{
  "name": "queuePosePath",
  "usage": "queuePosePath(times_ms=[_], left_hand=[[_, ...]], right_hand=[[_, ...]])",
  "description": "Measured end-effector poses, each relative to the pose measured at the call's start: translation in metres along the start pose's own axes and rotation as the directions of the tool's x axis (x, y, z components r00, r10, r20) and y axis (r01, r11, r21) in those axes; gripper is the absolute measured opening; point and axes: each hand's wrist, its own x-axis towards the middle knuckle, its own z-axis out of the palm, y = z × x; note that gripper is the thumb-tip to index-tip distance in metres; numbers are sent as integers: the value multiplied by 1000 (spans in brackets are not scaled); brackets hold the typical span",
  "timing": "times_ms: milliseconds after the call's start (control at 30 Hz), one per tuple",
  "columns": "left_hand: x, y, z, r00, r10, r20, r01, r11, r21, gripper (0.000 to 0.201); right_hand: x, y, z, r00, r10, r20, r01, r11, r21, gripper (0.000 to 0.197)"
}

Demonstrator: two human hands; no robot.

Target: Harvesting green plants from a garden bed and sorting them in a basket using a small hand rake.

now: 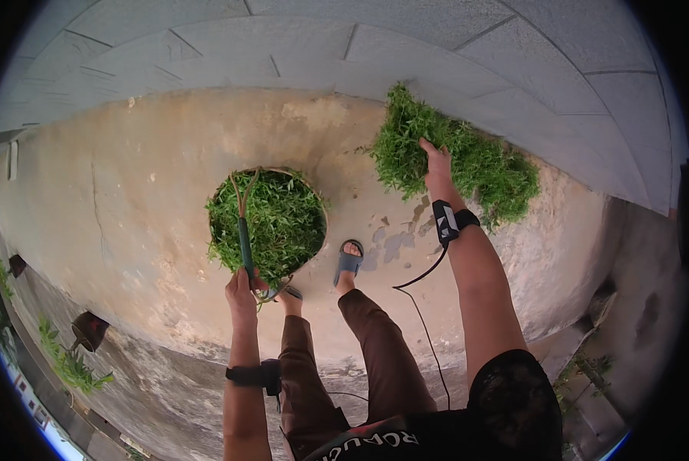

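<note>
My left hand (241, 296) is closed round the near end of a basket handle (245, 238), which has a dark green wrapped grip and forks at its far end. Beneath the handle stands a round basket (323, 206) filled to the rim with leafy green stems (283, 219). To the right, my right hand (438, 164) is in a clump of the same leafy greens (402, 142) and looks closed on it. Leaves hide most of its fingers; one digit shows on top. More greens lie in a heap (502, 177) just right of that hand.
A grey block wall (306, 50) runs along the far side of the worn concrete ground (152, 207). My sandalled foot (350, 261) is right of the basket. A black cable (425, 323) hangs from my right wrist band. Potted plants (91, 329) line the left edge.
</note>
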Motion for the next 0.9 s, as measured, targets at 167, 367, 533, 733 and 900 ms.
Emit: queuePosePath(times_ms=[167,367,533,733,900], left_hand=[[10,-25,-10,991,-117,-70,113,992,-58,37],[11,-29,1,999,-47,-8,47,999,17,41],[11,-25,14,1000,11,4,-11,995,100,43],[11,-25,26,999,-17,36,17,1000,-6,42],[7,-21,4,998,-55,-17,56,998,36,42]], right_hand=[[14,11,36,1000,21,11,-21,998,58,72],[44,24,51,991,-26,-130,1,982,-190,89],[52,22,45,987,-125,-97,118,990,-76,78],[110,37,-6,811,-510,-288,257,752,-607,29],[90,58,6,876,-460,-143,233,665,-710,28]])
